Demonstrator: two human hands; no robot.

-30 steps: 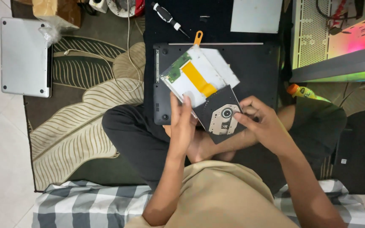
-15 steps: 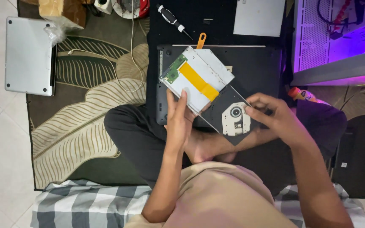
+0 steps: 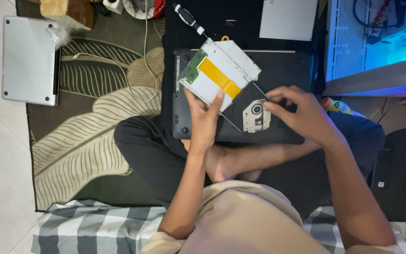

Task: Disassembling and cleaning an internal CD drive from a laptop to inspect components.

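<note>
Left hand (image 3: 204, 123) grips the slim silver optical drive casing (image 3: 222, 75) from its near edge, fingers wrapped up the underside, thumb on top. The casing carries a broad yellow flat ribbon (image 3: 219, 79) across its face and a small green circuit board (image 3: 192, 67) at the far-left corner from that hand.

Right hand (image 3: 301, 115) is closed in a pinch on the black drive tray (image 3: 254, 115), the part with the round silver spindle hub and lens sled, just left of its fingertips.

Change over the last second: the tray is drawn further out of the casing, and the casing is lifted and tilted further away from the body. The thin metal slide rails (image 3: 233, 123) now show bare between the two halves (not fully separated, as far as I can tell).

Both parts are held above the black laptop base (image 3: 287, 70), lying underside-up beyond the hands, over the crossed legs.

A black-handled screwdriver (image 3: 190, 19) lies beyond the left hand, on the black mat. A closed silver laptop (image 3: 29, 59) sits well off to the left on the tile floor, past the leaf-pattern rug (image 3: 85, 141).
</note>
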